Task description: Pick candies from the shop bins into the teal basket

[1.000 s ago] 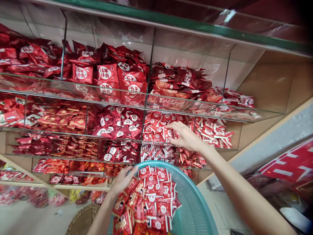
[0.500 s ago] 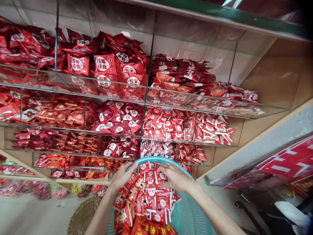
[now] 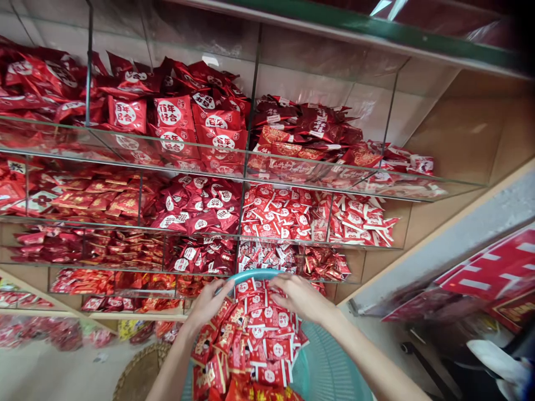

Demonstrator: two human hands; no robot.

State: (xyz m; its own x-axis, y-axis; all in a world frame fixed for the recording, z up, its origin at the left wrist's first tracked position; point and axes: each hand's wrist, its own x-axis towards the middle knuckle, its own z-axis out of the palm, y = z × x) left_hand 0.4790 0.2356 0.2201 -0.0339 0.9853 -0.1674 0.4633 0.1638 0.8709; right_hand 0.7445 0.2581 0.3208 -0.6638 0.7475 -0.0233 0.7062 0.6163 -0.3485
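Note:
A turquoise plastic basket stands in front of me, heaped with small red-and-white packets. Red-and-gold packets lie along its left side and near end. My left hand is closed on the basket's far-left rim, thumb toward the inside. Over the far end of the heap, my right hand bends its fingers down onto a red packet, close to the rim. Its fingertips are partly hidden among the packets.
Glass-fronted shelves ahead hold red packets sorted into compartments. A woven round basket sits on the floor at the lower left. A wooden side panel closes the shelves on the right. Red printed sheets lie at the far right.
My right hand has shifted slightly up toward the far rim, its fingers still at the packets. My left hand keeps its place at the rim. The view has shifted slightly.

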